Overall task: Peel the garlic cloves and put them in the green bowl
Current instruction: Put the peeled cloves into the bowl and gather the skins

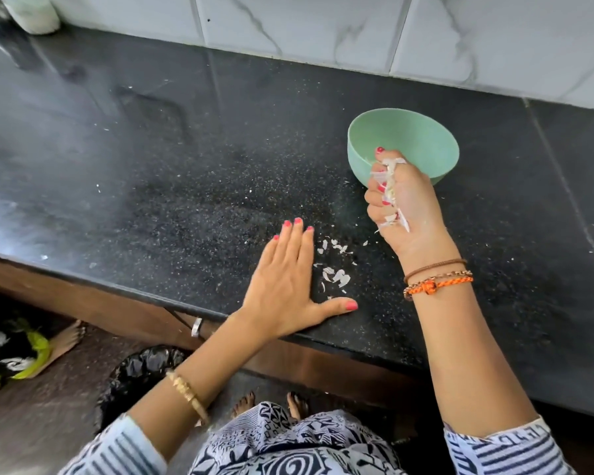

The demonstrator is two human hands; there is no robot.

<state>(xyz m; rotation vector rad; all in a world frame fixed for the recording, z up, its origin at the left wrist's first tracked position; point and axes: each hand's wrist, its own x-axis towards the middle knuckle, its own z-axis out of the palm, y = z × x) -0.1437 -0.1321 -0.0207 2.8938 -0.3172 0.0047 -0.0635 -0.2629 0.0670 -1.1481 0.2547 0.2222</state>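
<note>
Green bowl (pixel 422 138) sits on black speckled countertop (pixel 186 149), near the tiled wall (pixel 323 22). Right hand (pixel 405 207), just in front of it, fingers curled tight around a fistful of garlic skins (pixel 388 186). Left hand (pixel 285 286) flat, fingers straight, pressed to the counter beside loose peel scraps (pixel 336 275). Bowl's contents not visible.
</note>
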